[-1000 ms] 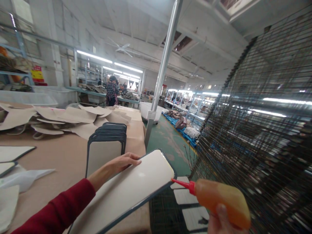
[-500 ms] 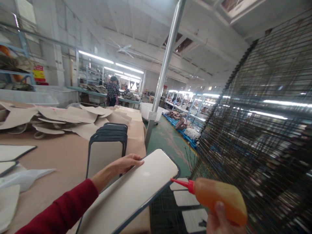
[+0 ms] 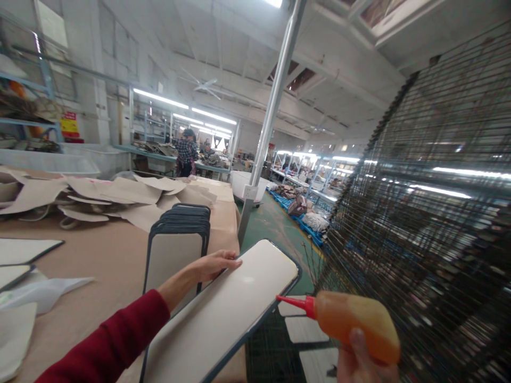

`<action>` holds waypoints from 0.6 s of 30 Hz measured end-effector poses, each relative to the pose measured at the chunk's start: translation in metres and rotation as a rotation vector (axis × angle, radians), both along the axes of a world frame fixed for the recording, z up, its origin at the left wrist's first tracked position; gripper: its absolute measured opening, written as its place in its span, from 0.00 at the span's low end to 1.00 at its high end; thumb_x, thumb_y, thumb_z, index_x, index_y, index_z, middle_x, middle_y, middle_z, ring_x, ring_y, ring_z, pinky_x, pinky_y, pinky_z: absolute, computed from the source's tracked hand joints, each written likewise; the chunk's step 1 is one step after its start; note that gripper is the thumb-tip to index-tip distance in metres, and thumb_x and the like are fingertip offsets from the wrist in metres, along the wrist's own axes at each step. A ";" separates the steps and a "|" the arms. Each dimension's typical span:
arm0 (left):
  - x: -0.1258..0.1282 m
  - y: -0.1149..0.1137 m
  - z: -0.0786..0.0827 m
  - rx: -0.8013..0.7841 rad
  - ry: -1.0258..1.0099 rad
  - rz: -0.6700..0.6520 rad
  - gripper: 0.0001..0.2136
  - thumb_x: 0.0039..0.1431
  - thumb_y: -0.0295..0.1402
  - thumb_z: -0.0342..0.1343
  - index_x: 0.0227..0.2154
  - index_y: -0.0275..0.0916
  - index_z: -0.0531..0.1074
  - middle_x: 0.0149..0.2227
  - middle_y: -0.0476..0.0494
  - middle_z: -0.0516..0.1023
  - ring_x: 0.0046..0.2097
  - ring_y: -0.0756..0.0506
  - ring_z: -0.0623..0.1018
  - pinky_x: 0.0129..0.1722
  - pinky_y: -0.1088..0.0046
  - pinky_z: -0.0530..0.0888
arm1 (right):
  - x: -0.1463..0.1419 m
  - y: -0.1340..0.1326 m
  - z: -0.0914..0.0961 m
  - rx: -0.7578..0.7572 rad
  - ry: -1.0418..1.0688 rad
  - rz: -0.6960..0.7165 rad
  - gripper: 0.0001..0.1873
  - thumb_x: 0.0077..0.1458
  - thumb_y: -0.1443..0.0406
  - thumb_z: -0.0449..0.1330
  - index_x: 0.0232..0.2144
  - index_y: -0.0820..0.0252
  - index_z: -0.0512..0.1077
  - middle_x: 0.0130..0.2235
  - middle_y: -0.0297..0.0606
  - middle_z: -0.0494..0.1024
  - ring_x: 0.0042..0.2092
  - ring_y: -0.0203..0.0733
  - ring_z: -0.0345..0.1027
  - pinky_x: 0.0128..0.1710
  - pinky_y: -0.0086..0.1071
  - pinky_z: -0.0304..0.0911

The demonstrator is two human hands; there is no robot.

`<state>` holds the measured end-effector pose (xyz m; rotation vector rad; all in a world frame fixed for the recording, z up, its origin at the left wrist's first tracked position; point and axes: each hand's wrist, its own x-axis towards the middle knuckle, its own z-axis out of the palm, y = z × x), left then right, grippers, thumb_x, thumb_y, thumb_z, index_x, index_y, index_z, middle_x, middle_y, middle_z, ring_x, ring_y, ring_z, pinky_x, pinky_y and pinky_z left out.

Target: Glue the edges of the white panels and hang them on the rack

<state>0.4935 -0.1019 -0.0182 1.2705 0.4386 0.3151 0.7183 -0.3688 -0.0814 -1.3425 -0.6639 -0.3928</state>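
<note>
My left hand (image 3: 215, 264) grips the far edge of a white rounded panel with a dark rim (image 3: 235, 308), holding it tilted over the table's right edge. My right hand (image 3: 361, 361), low at the bottom right, is closed on an orange squeeze bottle (image 3: 357, 324). Its red nozzle (image 3: 293, 303) points left and touches the panel's dark rim on the right side. A stack of similar dark-rimmed panels (image 3: 178, 242) lies on the brown table (image 3: 107, 260) just behind my left hand.
A tall dark wire rack (image 3: 431, 213) fills the right side, with white panels (image 3: 303, 330) on its low shelf. Loose brown cut pieces (image 3: 104, 194) pile at the table's back. A metal pole (image 3: 271, 117) rises ahead. Another person (image 3: 184, 151) works far off.
The panel has risen slightly and shifted right with my left hand. The bottle's nozzle has slid back along the panel's rim, away from the far corner.
</note>
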 end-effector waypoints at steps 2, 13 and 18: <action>0.001 0.000 0.002 0.000 0.000 0.010 0.18 0.36 0.40 0.69 0.27 0.35 0.70 0.26 0.48 0.78 0.26 0.50 0.75 0.27 0.77 0.70 | -0.009 0.006 0.000 0.020 0.032 -0.085 0.25 0.44 0.57 0.65 0.45 0.59 0.68 0.35 0.42 0.77 0.31 0.52 0.72 0.25 0.41 0.68; 0.010 -0.002 0.006 -0.033 0.024 0.047 0.21 0.34 0.41 0.69 0.29 0.36 0.69 0.26 0.49 0.77 0.26 0.50 0.75 0.26 0.76 0.69 | -0.012 0.001 0.039 -0.088 -0.239 -0.140 0.10 0.38 0.60 0.67 0.22 0.59 0.72 0.25 0.43 0.76 0.26 0.51 0.70 0.24 0.42 0.67; 0.013 -0.002 0.009 -0.015 -0.002 0.038 0.21 0.34 0.41 0.69 0.29 0.36 0.70 0.26 0.48 0.77 0.26 0.49 0.75 0.26 0.76 0.69 | -0.021 0.010 0.034 0.024 -0.100 -0.124 0.12 0.45 0.57 0.63 0.27 0.60 0.71 0.27 0.43 0.76 0.26 0.48 0.70 0.23 0.38 0.66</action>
